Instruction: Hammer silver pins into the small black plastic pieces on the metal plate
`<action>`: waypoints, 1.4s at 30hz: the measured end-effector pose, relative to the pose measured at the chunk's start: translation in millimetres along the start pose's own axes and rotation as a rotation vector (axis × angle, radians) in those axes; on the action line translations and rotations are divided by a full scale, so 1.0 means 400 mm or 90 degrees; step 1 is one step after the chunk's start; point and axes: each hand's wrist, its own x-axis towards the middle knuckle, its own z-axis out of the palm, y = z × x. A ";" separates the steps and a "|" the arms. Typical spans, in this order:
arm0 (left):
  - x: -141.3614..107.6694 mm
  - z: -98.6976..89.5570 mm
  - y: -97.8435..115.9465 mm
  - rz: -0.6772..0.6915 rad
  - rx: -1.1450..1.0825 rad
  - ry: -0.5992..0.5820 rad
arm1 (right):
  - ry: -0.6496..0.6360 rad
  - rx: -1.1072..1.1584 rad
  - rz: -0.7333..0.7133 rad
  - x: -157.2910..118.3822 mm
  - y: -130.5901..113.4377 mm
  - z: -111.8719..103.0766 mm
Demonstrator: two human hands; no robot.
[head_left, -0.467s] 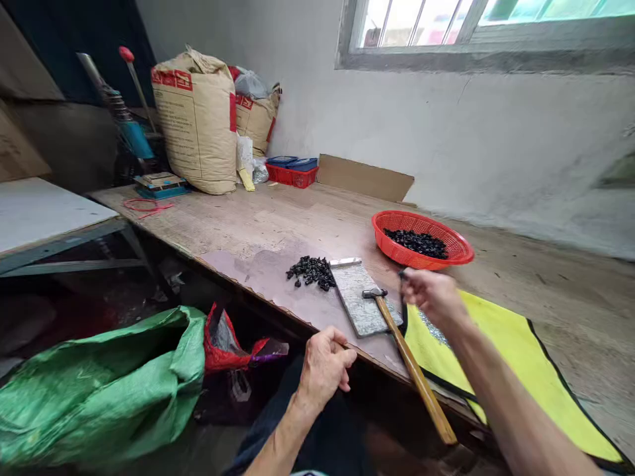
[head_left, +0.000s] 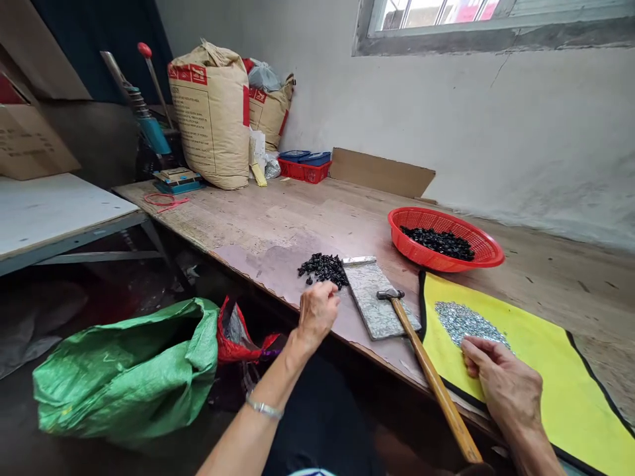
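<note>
My left hand (head_left: 318, 314) is closed, its fingertips at the near side of a pile of small shiny black pieces (head_left: 322, 268); whether it pinches one is hidden. Over the yellow cloth (head_left: 546, 337) with dark edging, my right hand (head_left: 510, 383) has thumb and fingers pressed together beside a heap of tiny silvery pieces (head_left: 469, 320). Anything between those fingertips is too small to make out. Between the hands lies a flat grey metal plate (head_left: 372, 301). A hammer (head_left: 431, 370) rests with its head on the plate and its wooden handle towards me, past the table edge.
A red plastic basket (head_left: 399, 244) holding more black pieces stands behind the cloth. Large paper sacks (head_left: 213, 125), a blue-handled press (head_left: 156, 135) and a small red crate (head_left: 302, 173) are further back. Below the table edge at left hangs an open green sack (head_left: 133, 377).
My right hand has come from beside the basket, where it held a small black piece, to the silvery heap. My left hand has risen from the table edge to the black pile.
</note>
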 end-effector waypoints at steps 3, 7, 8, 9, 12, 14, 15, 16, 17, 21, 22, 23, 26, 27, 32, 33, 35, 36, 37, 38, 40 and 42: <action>0.083 0.028 -0.017 0.030 0.056 -0.049 | 0.024 0.015 0.039 -0.020 0.020 -0.005; 0.113 0.067 -0.032 0.036 0.029 -0.051 | 0.010 -0.035 0.065 -0.008 0.021 -0.002; 0.111 0.071 -0.036 0.031 0.016 -0.046 | 0.007 -0.044 0.064 -0.007 0.022 -0.001; 0.106 0.072 -0.040 0.025 -0.001 -0.040 | 0.007 -0.047 0.060 -0.007 0.022 -0.002; 0.084 0.062 -0.050 0.001 -0.077 -0.035 | 0.004 -0.048 0.054 -0.014 0.021 -0.004; 0.064 0.052 -0.053 -0.030 -0.151 -0.035 | 0.006 -0.051 0.060 -0.018 0.017 -0.004; 0.052 0.048 -0.054 -0.053 -0.192 -0.035 | 0.010 -0.052 0.064 -0.019 0.016 -0.003; 0.041 0.044 -0.054 -0.080 -0.233 -0.033 | 0.014 -0.053 0.067 -0.019 0.014 -0.002; 0.029 0.041 -0.054 -0.106 -0.272 -0.030 | 0.018 -0.053 0.067 -0.017 0.013 -0.002; -0.002 0.030 -0.046 -0.170 -0.397 -0.008 | 0.023 -0.031 0.072 -0.013 -0.001 -0.001; -0.007 0.028 -0.042 -0.177 -0.419 -0.007 | 0.025 -0.028 0.071 -0.016 -0.008 -0.001; -0.011 0.026 -0.037 -0.182 -0.437 -0.011 | 0.030 -0.032 0.063 -0.023 -0.018 -0.001; -0.031 0.022 -0.017 -0.191 -0.539 -0.038 | 0.046 -0.069 0.003 -0.072 -0.063 0.006; -0.041 0.022 -0.008 -0.193 -0.592 -0.047 | 0.031 -0.077 -0.025 -0.097 -0.082 0.014; -0.109 0.017 0.043 -0.194 -0.745 -0.097 | -0.250 -0.009 -0.055 -0.220 -0.160 0.097; -0.122 0.014 0.053 -0.191 -0.747 -0.108 | -0.282 0.023 -0.036 -0.236 -0.168 0.116; -0.147 0.007 0.071 -0.193 -0.756 -0.130 | -0.297 0.083 -0.001 -0.256 -0.177 0.145; -0.158 0.004 0.078 -0.200 -0.766 -0.141 | -0.295 0.105 0.008 -0.262 -0.179 0.155; -0.169 0.002 0.084 -0.208 -0.780 -0.153 | -0.291 0.122 0.013 -0.266 -0.181 0.160; -0.178 0.001 0.088 -0.216 -0.794 -0.164 | -0.289 0.132 0.014 -0.270 -0.182 0.163; -0.194 0.000 0.090 -0.219 -0.811 -0.178 | -0.302 0.133 0.017 -0.278 -0.183 0.161; -0.206 0.001 0.086 -0.195 -0.813 -0.191 | -0.318 0.144 0.029 -0.288 -0.183 0.153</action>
